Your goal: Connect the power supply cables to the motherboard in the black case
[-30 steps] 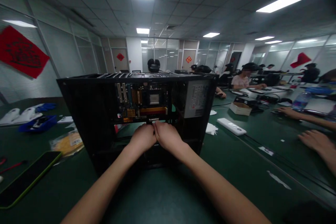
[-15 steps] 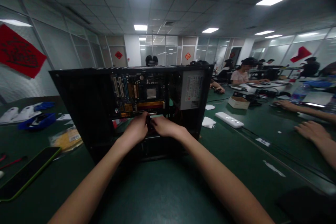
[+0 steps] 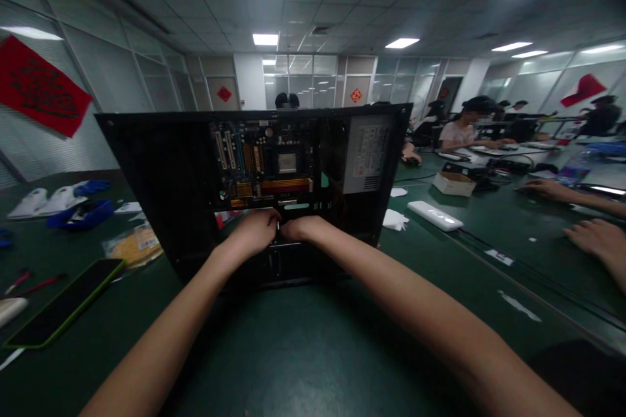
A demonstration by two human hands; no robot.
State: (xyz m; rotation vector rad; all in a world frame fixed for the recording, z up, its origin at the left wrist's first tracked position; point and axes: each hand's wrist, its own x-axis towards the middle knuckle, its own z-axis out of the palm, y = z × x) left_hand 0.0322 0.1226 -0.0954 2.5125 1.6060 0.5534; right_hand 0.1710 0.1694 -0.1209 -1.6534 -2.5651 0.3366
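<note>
An open black computer case (image 3: 151,176) stands upright on the green table, its inside facing me. Mounted within are a motherboard (image 3: 249,190) in the upper middle and a silver power supply (image 3: 364,159) at upper right. Both my hands reach into the lower middle, just below the board. My left hand (image 3: 255,231) has its fingers curled together, with a small dark piece with a pale edge near the fingertips. Close beside it, my right hand (image 3: 307,228) is closed too, fingertips turned inward and mostly hidden. What they grip is too dark to name.
Left of the case lie a green-edged phone (image 3: 68,303), a bag of yellow material (image 3: 131,247) and a blue tray (image 3: 98,215). A white power strip (image 3: 435,215) and a small box (image 3: 454,184) sit on the right. A co-worker's hand (image 3: 594,241) rests at far right.
My view has shifted slightly, so the case appears a little higher and larger. My hands stay at the same low spot inside it, and the right fingertips now sit slightly lower.
</note>
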